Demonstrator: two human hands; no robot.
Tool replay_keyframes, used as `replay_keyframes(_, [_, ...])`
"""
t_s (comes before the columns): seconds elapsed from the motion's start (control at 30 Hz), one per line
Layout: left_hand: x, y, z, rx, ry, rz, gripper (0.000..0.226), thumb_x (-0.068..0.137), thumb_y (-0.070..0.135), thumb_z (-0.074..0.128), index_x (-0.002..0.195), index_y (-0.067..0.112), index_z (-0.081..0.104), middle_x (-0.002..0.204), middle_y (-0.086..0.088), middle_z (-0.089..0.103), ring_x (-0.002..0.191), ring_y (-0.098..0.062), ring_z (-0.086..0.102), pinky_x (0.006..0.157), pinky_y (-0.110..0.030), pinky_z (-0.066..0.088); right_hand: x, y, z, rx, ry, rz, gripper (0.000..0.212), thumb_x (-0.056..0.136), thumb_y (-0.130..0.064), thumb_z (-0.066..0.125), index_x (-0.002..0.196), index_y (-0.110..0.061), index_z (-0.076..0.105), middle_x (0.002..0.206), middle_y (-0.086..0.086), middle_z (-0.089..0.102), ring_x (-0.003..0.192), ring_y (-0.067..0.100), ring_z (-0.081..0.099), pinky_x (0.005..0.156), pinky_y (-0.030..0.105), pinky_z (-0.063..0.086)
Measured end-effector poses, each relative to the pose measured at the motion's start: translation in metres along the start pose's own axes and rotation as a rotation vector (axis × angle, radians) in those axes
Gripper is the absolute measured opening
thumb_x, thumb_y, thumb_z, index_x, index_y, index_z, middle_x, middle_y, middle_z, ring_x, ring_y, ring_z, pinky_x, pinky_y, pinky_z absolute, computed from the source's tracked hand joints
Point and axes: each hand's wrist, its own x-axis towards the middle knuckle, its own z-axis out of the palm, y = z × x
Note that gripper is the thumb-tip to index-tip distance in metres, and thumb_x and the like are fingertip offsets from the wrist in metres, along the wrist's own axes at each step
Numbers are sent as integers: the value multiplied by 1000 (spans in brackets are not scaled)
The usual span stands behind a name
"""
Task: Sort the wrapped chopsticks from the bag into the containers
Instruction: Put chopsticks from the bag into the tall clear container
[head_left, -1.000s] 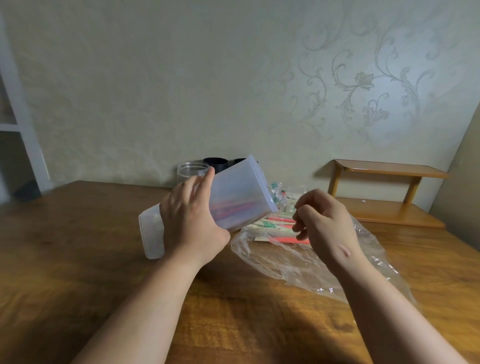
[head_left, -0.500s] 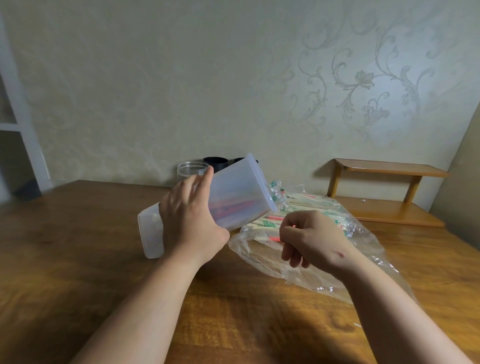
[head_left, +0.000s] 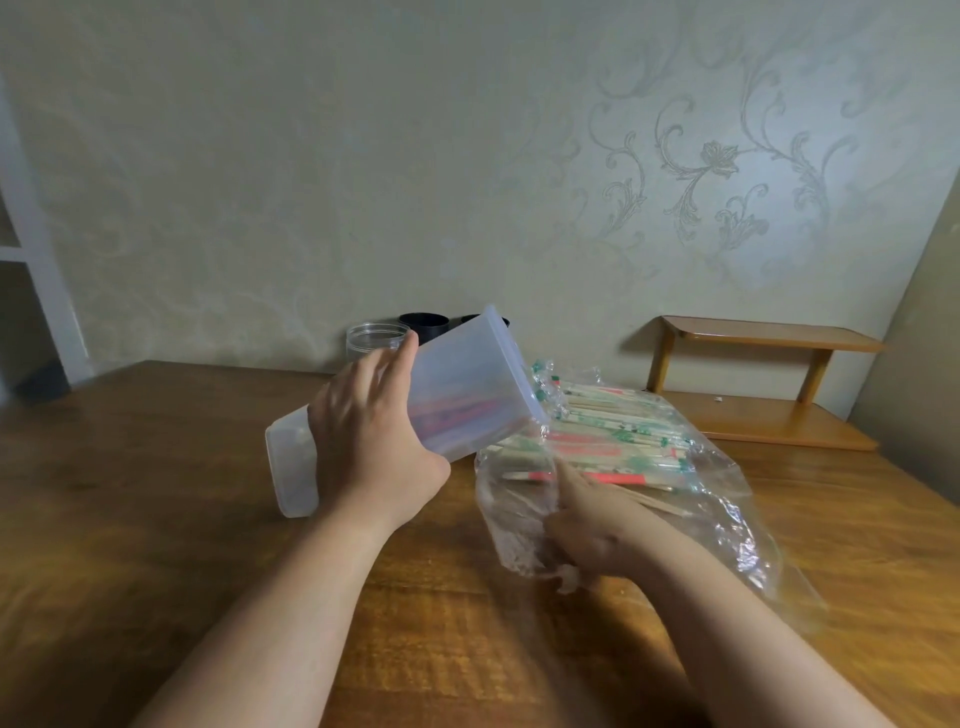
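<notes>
- The left hand (head_left: 374, 431) grips a cloudy plastic container (head_left: 467, 395), fingers spread over its top side and thumb underneath
- The container is tipped over, its open mouth pointing right and slightly up, its base low at the left, on or just above the table (head_left: 156, 493); red wrappers show through its wall
- The right hand (head_left: 587, 519) is inside the mouth of a clear plastic bag (head_left: 727, 499), seen through the film, one finger reaching up to a red-wrapped pair; I can't tell whether it has anything pinched
- The wrapped chopsticks (head_left: 613, 431), red and green wrappers, lie piled in the bag just right of the container's mouth, the rim almost over them
- A wide stretch of tabletop runs left of the container and near the forearms
- Along the far edge, against the wall (head_left: 311, 182), stand a clear jar (head_left: 374, 340) and black cups (head_left: 423, 325), just behind the container
- A low wooden shelf (head_left: 753, 384) sits at the far right, behind the bag
</notes>
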Motion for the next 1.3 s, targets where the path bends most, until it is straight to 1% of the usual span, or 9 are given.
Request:
replay_keyframes(0.07, [0,1,0,-4,-1,0,108,57,13,80,152,24,31,144,0,39,131,-22,29,111,-42,23,9,7,8,-22,60,-40,54,97,-29,38,150,-26,29,156,3,32,139,27,37,111,36,31])
replay_keyframes(0.2, [-1,1,-1,-9,-3,8,108,58,13,80,152,24,29,145,1,38,129,-17,24,112,-40,22,25,18,14,-158,146,-14,51,95,-35,38,146,-27,37,153,1,34,140,27,34,115,42,25])
replay_keyframes(0.33, [-1,0,0,-12,-4,9,108,57,13,79,152,24,30,144,1,38,131,-19,27,112,-41,22,33,24,16,-216,184,30,50,93,-29,38,142,-26,42,138,4,43,131,31,40,108,43,30])
replay_keyframes(0.43, [-1,0,0,-10,0,16,108,57,13,80,152,24,30,143,0,39,130,-19,28,112,-42,23,33,25,13,-268,190,66,41,94,-27,37,133,-19,51,130,4,46,126,31,41,105,44,32])
replay_keyframes(0.77, [-1,1,-1,-2,-20,23,108,58,14,79,153,24,29,145,0,38,132,-21,29,112,-42,22,34,26,14,-301,337,41,43,93,-21,43,132,-31,58,129,-1,51,120,30,39,104,42,31])
replay_keyframes(0.87, [-1,1,-1,-6,-13,30,108,57,14,80,152,23,30,144,0,39,131,-21,29,112,-42,23,33,25,15,-301,351,21,40,92,-20,45,123,-35,65,126,0,53,119,30,40,101,42,32])
replay_keyframes(1.07, [-2,1,0,-6,-14,30,109,56,14,81,152,24,29,144,0,38,129,-18,24,112,-42,23,29,21,12,-267,335,35,35,87,-11,45,105,-26,71,112,1,61,113,30,43,96,41,32])
replay_keyframes(1.23, [-2,1,-1,-3,-22,28,109,57,15,82,152,24,29,145,-1,38,130,-18,25,112,-44,24,30,22,14,-225,326,34,27,92,-24,47,108,-25,68,115,2,64,114,31,49,94,37,34])
replay_keyframes(1.3, [-1,1,-1,-6,-23,28,109,57,15,81,152,24,29,145,-1,38,131,-20,27,112,-43,23,32,22,15,-241,282,53,29,97,-31,45,115,-23,66,127,4,58,121,32,45,99,39,33])
